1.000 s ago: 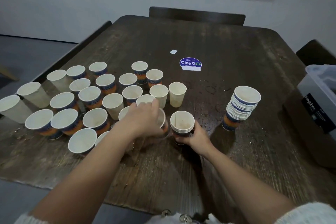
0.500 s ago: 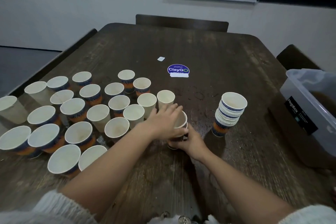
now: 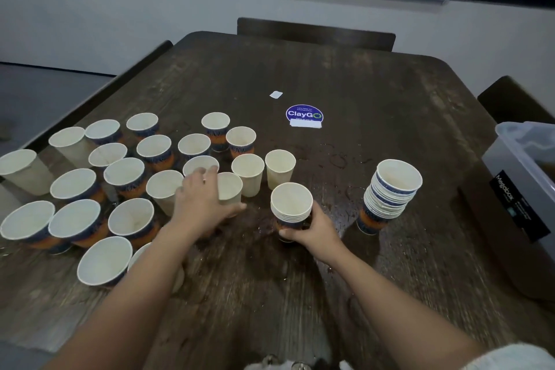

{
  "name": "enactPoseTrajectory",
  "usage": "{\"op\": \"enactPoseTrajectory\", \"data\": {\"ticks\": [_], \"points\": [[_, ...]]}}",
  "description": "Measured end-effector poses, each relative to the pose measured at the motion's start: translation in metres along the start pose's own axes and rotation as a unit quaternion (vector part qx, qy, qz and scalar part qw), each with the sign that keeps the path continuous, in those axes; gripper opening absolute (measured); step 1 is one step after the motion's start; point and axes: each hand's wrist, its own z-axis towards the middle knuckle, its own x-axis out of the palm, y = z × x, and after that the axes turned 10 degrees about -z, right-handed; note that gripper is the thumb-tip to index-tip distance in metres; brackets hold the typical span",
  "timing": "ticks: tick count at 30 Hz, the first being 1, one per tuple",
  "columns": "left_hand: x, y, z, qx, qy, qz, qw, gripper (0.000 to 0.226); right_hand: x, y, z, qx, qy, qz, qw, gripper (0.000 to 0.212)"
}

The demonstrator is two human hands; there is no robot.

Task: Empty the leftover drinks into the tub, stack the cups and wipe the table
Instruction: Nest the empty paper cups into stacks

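Your right hand point(image 3: 309, 227) curls round the base of a short stack of nested cups point(image 3: 291, 204), just right of frame centre, stack upright on the table point(image 3: 375, 93). White rims, blue and orange print on the sides; top cup looks empty. Right forearm comes in from the lower right, pale sleeve cuff at the frame edge.

Your left hand point(image 3: 202, 204) reaches forward over the loose cups point(image 3: 126, 177), palm down, fingers slightly bent, thumb out toward the right and against a plain white cup point(image 3: 229, 188). Can't tell whether it grips that cup or only rests on it.

Loose cups fill the left half of the frame, all upright, mouths open; some printed blue and orange, some plain cream. They look empty from here.

A taller stack point(image 3: 387, 198) stands at right of centre, leaning a bit left, well apart from the one you hold. Wet rings and drops show on the dark wood between the stacks.

Grey tub point(image 3: 510, 156) at the right edge, brown liquid inside, black label reads "Megabox". Round blue sticker point(image 3: 304, 114) above centre reads "ClayGO"; smaller print unreadable. Small white slip point(image 3: 275, 94) just above it. Dark chair back point(image 3: 315, 34) at the far table edge.
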Motion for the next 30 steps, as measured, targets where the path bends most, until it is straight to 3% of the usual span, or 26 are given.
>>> {"op": "enactPoseTrajectory", "data": {"ticks": [6, 12, 15, 19, 24, 30], "points": [[0.002, 0.014, -0.003, -0.054, 0.077, 0.063, 0.994, 0.102, 0.003, -0.001, 0.003, 0.012, -0.004, -0.005, 1.0, 0.081], [-0.012, 0.007, -0.006, -0.085, 0.071, 0.054, 0.992, 0.066, 0.0, -0.003, 0.002, 0.021, 0.015, -0.014, 1.0, 0.08], [-0.041, -0.015, -0.009, -0.044, 0.048, 0.046, 0.997, 0.053, 0.001, -0.006, 0.002, 0.022, 0.016, -0.023, 0.999, 0.081], [-0.064, -0.061, -0.015, 0.037, 0.003, -0.028, 0.999, 0.062, 0.002, -0.005, 0.002, 0.026, 0.017, -0.029, 0.999, 0.081], [-0.04, -0.098, -0.013, 0.166, 0.027, -0.098, 0.981, 0.072, 0.002, -0.007, 0.0, 0.019, 0.022, -0.006, 1.0, 0.072], [0.006, -0.108, -0.002, 0.275, 0.063, -0.04, 0.959, 0.073, 0.0, -0.012, -0.003, 0.013, 0.018, 0.009, 1.0, 0.066]]}}
